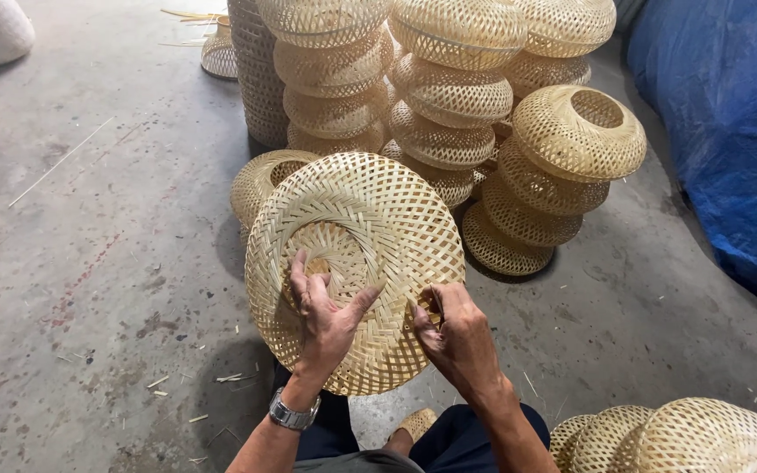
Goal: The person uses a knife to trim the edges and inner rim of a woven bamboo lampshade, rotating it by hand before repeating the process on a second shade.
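Observation:
A round woven bamboo shade (370, 219) stands tilted on edge in front of me, its open centre ring facing me. My left hand (321, 320), with a metal wristwatch, grips the inner ring, fingers hooked through the opening. My right hand (457, 337) pinches a strip at the shade's lower right rim. Both hands hold the shade above my knees in dark trousers.
Tall stacks of finished woven shades (449, 96) stand behind on the concrete floor, one stack topped by a shade with a round hole (580, 131). More shades (685, 438) lie at the lower right. A blue tarp (729, 114) covers the right side. Bamboo slivers litter the floor (89, 263).

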